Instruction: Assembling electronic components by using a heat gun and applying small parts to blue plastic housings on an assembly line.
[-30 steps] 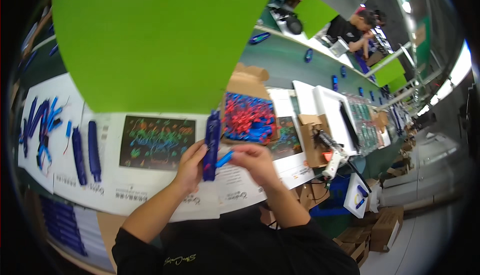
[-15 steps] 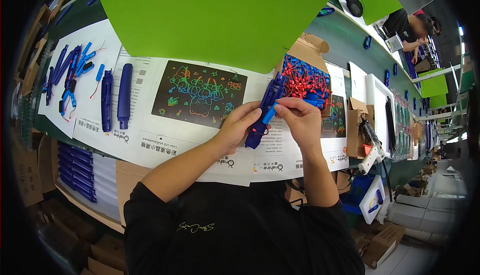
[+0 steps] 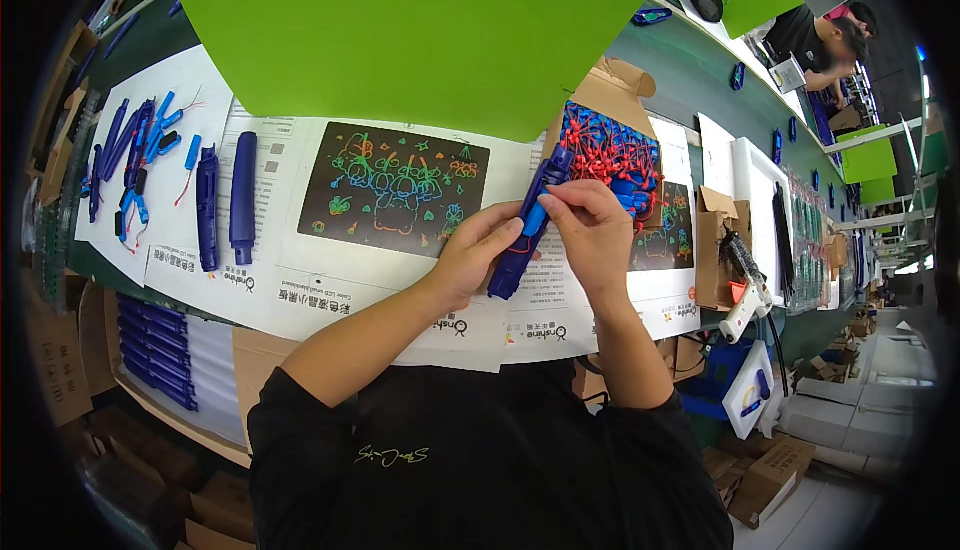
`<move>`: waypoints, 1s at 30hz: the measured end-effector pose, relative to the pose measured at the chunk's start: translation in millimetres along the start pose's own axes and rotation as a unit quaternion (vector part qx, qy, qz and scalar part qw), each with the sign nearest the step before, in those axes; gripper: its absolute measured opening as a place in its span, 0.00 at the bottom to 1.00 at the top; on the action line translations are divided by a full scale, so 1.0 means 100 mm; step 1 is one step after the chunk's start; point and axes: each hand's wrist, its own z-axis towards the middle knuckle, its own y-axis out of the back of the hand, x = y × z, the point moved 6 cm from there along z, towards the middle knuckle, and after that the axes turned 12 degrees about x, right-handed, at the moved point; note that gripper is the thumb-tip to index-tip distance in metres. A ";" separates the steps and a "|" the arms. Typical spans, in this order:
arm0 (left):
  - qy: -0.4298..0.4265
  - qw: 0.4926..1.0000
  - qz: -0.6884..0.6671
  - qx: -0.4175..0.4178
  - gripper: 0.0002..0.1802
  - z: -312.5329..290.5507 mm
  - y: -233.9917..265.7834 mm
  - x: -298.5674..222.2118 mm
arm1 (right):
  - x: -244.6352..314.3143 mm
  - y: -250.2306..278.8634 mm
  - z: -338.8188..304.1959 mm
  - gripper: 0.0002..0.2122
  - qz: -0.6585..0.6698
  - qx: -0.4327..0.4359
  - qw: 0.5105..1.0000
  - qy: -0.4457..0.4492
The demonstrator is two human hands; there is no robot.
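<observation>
My left hand [image 3: 476, 255] is wrapped round a long dark blue plastic housing half [image 3: 514, 274], tilted with its upper end to the right. Along its hollow lies a light blue cylindrical battery [image 3: 535, 218] with a bit of red wire at its lower end. The fingertips of my right hand [image 3: 590, 225] pinch the battery's upper end against the housing; how deep it sits is partly hidden by the fingers. Just beyond, an open cardboard box [image 3: 615, 92] holds many blue batteries with red wires. Two more housing pieces, a hollow one [image 3: 208, 212] and a smooth one [image 3: 244, 200], lie to the left.
Loose batteries [image 3: 160, 135] and housings lie on white paper at far left. A green board [image 3: 400, 30] overhangs the far side. A dark patterned picture sheet [image 3: 395, 185] lies mid-table. At right stands a glue gun [image 3: 745, 310] by a small carton [image 3: 715, 260]. A co-worker [image 3: 810, 45] sits beyond.
The battery has moved from beside the housing into line with its hollow, with my right hand shifting slightly left and up. My left hand keeps its hold.
</observation>
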 end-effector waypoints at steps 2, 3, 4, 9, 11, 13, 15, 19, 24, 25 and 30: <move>-0.006 1.000 0.004 0.009 0.21 0.00 -0.02 -0.01 | 0.00 -0.03 -0.03 0.06 -0.052 -0.016 0.998 0.013; -0.009 1.000 0.007 0.016 0.21 -0.02 -0.04 -0.02 | 0.01 -0.02 -0.05 0.06 -0.079 -0.025 0.996 0.019; -0.012 1.000 0.010 0.021 0.20 -0.03 -0.05 -0.03 | 0.01 -0.03 -0.05 0.06 -0.100 -0.017 0.995 0.016; -0.059 0.997 0.059 0.005 0.21 -0.08 -0.05 0.01 | 0.06 -0.06 0.01 0.07 -0.132 0.036 0.991 -0.014; -0.058 0.996 0.061 -0.005 0.21 -0.06 -0.05 -0.01 | 0.15 -0.12 0.03 0.08 -0.108 0.062 0.992 -0.023; -0.043 0.998 0.051 -0.017 0.18 -0.04 -0.07 -0.01 | 0.14 -0.17 0.01 0.07 -0.072 0.104 0.991 -0.053; -0.031 0.997 0.064 -0.024 0.17 -0.02 -0.05 -0.04 | 0.15 -0.10 0.02 0.06 -0.061 0.127 0.990 -0.031; -0.035 0.993 0.111 -0.026 0.15 0.00 0.06 -0.07 | 0.26 0.18 -0.04 0.05 0.133 0.033 0.991 -0.002; -0.087 0.982 0.167 -0.004 0.12 -0.06 -0.02 -0.15 | 0.20 0.04 -0.16 0.13 0.125 0.119 0.982 -0.071; -0.075 0.983 0.169 0.004 0.12 -0.10 -0.13 -0.21 | 0.19 -0.05 -0.19 0.16 0.115 0.158 0.977 -0.082; -0.086 0.891 0.446 0.018 0.24 -0.25 -0.51 -0.53 | 0.43 -0.24 -0.32 0.14 0.212 0.186 0.955 -0.093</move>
